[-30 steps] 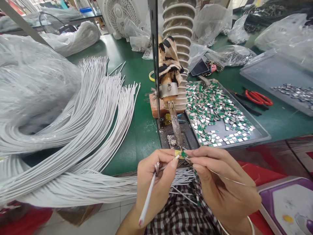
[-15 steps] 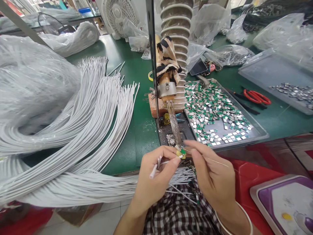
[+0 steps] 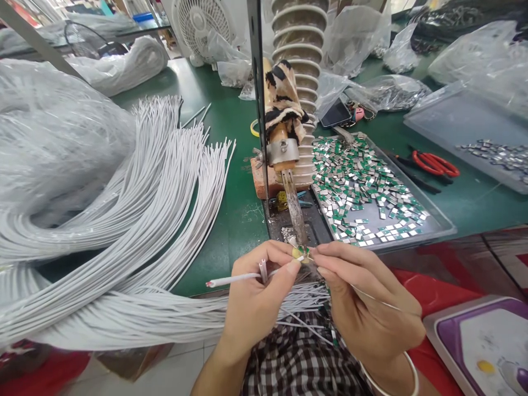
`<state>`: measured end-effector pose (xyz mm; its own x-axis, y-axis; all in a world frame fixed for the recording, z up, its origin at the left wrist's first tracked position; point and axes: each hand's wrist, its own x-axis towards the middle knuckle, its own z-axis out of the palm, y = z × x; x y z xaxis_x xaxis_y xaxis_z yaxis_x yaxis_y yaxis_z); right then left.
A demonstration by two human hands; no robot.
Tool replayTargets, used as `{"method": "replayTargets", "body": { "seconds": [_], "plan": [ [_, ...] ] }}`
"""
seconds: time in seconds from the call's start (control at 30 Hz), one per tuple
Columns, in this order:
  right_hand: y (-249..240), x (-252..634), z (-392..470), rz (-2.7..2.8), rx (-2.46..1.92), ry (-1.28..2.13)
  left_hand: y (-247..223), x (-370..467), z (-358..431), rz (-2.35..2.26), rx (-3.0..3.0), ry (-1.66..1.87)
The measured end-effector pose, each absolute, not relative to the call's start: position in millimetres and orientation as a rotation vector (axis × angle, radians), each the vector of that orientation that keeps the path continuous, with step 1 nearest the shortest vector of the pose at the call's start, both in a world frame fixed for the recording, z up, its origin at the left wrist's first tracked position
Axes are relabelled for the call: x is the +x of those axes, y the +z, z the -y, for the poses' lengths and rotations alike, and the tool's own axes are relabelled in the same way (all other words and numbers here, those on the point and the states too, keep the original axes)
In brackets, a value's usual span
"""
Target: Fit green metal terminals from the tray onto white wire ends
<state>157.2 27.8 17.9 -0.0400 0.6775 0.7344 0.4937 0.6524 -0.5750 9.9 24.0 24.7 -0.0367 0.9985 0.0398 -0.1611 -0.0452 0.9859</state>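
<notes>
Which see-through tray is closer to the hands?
The tray with green boards, just beyond the right hand. The other tray sits farther to the right and shows silvery pieces instead.

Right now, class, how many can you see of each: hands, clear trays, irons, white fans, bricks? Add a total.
Hands: 2 (left hand, right hand)
Clear trays: 2 (board tray, parts tray)
Iron: 1
White fan: 1
Brick: 1
Total: 7

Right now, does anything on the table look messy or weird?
Yes, two things. Silvery crumbs lie loose on the black tray by the soldering iron, like a little spill. And a crumpled, black-blotched cloth is bunched around its handle, which looks odd on a tool.
</notes>
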Motion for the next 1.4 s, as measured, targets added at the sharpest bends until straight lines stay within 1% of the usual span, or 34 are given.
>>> {"method": "replayTargets", "body": {
  "seconds": [0.27,0.37,0.43,0.53,0.7,0.87,1.07,1.23,1.4],
  "plan": [
    [12,167,-16,1.639,-0.941,0.42,19,11,-17,-1.131,1.114,1.25],
    [13,170,-11,1.601,-0.992,0.471,19,13,-15,-1.149,1.13,1.224],
    [14,170,-10,1.616,-1.074,0.448,19,14,-14,-1.159,1.14,1.216],
    [13,167,-13,1.632,-1.157,0.312,21,14,-16,-1.174,1.153,1.236],
    [9,159,-24,1.613,-1.03,0.249,25,13,-23,-1.2,1.158,1.307],
    [12,158,-27,1.649,-1.031,0.146,27,13,-25,-1.157,1.133,1.355],
    [16,160,-24,1.705,-0.992,0.199,24,10,-22,-1.09,1.121,1.319],
    [16,161,-22,1.685,-1.0,0.25,23,10,-18,-1.132,1.131,1.294],
    [12,168,-16,1.631,-0.953,0.392,23,12,-16,-1.204,1.248,1.239]
  ]
}}
